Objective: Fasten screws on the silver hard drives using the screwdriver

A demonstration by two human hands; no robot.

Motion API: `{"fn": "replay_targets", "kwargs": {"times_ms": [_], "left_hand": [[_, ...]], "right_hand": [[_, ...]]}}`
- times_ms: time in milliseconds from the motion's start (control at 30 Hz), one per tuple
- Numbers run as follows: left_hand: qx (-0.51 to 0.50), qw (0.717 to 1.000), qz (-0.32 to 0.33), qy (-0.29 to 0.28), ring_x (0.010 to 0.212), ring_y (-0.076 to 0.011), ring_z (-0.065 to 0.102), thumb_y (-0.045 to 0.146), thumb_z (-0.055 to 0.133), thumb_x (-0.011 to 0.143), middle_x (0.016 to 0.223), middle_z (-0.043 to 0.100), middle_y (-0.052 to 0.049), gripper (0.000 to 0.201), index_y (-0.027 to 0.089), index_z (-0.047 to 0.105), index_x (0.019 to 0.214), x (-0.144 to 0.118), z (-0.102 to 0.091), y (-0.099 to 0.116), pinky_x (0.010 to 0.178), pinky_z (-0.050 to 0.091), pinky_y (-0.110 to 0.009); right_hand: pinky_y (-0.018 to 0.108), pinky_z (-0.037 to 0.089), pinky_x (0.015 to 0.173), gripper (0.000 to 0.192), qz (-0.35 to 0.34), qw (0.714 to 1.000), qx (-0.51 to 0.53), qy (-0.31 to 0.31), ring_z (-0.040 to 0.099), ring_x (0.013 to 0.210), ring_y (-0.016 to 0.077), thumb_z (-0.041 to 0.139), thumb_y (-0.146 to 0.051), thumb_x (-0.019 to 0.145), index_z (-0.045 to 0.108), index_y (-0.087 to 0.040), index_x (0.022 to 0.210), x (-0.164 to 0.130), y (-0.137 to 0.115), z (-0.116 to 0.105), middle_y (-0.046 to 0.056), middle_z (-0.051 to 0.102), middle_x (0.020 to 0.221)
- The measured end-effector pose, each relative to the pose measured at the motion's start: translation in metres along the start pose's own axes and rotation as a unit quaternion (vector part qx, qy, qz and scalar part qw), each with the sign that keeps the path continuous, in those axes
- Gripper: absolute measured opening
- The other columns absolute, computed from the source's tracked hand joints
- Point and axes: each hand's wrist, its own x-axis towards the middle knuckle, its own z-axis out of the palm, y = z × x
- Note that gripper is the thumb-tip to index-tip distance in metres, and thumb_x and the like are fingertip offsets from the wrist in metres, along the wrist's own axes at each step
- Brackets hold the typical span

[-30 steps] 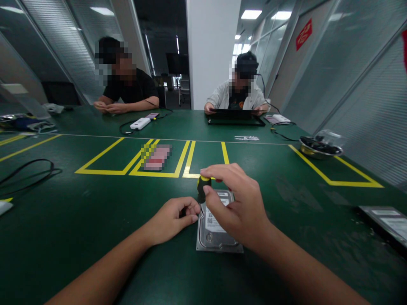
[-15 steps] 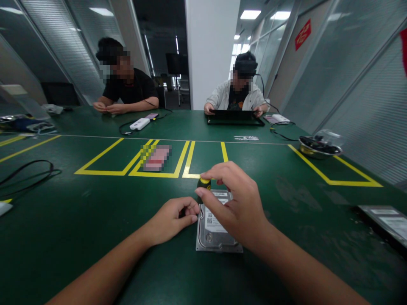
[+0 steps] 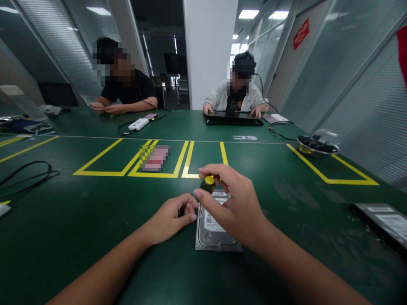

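Observation:
A silver hard drive (image 3: 218,240) lies flat on the green table in front of me, its white label partly covered by my right hand (image 3: 233,199). Between the thumb and fingers of that hand is the black-and-yellow handle of a screwdriver (image 3: 208,183), upright over the far part of the drive. The screwdriver's shaft and tip are hidden. My left hand (image 3: 176,218) rests on the table with curled fingers, its fingertips against the drive's left edge.
A second hard drive (image 3: 386,222) lies at the right. Beyond it stands a metal bowl (image 3: 318,148) of dark parts. Yellow tape (image 3: 98,173) marks boxes on the table; a blurred pink item (image 3: 155,159) lies in one. Two people sit opposite, one handling a black panel (image 3: 235,118).
The screwdriver handle has shifted slightly right and tilted within my right hand's fingers, showing more of its yellow top. My left hand stays at the drive. The co-worker's black panel has tipped flatter.

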Motion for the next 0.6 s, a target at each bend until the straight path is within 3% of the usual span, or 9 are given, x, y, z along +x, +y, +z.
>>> {"fn": "replay_targets", "kwargs": {"times_ms": [200, 433, 600], "left_hand": [[0.021, 1.000, -0.004, 0.003, 0.072, -0.0155, 0.054, 0.029, 0.062, 0.087, 0.082, 0.060, 0.001, 0.015, 0.018, 0.058, 0.096, 0.000, -0.001, 0.001, 0.065, 0.041, -0.026], [-0.022, 0.999, 0.018, -0.014, 0.074, -0.0150, 0.052, 0.027, 0.059, 0.089, 0.081, 0.055, 0.002, 0.012, 0.017, 0.056, 0.096, 0.000, -0.001, 0.000, 0.068, 0.043, -0.026], [-0.041, 0.999, 0.024, -0.012, 0.075, -0.0146, 0.052, 0.025, 0.059, 0.089, 0.083, 0.056, 0.002, 0.013, 0.018, 0.056, 0.099, 0.001, 0.000, -0.004, 0.070, 0.043, -0.026]], "right_hand": [[0.034, 0.048, 0.080, 0.024, 0.029, 0.998, -0.007, -0.061, 0.063, 0.092, 0.0187, 0.063, -0.022, 0.084, 0.062, -0.017, 0.107, 0.000, 0.001, 0.002, 0.005, 0.070, 0.100], [0.033, 0.047, 0.078, 0.039, 0.091, 0.987, -0.016, -0.129, 0.062, 0.091, 0.0188, 0.060, -0.020, 0.086, 0.053, -0.020, 0.124, -0.001, 0.002, 0.001, 0.005, 0.067, 0.104], [0.027, 0.046, 0.073, 0.034, 0.060, 0.984, -0.007, -0.168, 0.062, 0.086, 0.0151, 0.059, -0.019, 0.088, 0.054, -0.019, 0.122, 0.006, -0.004, -0.015, 0.003, 0.067, 0.102]]}}
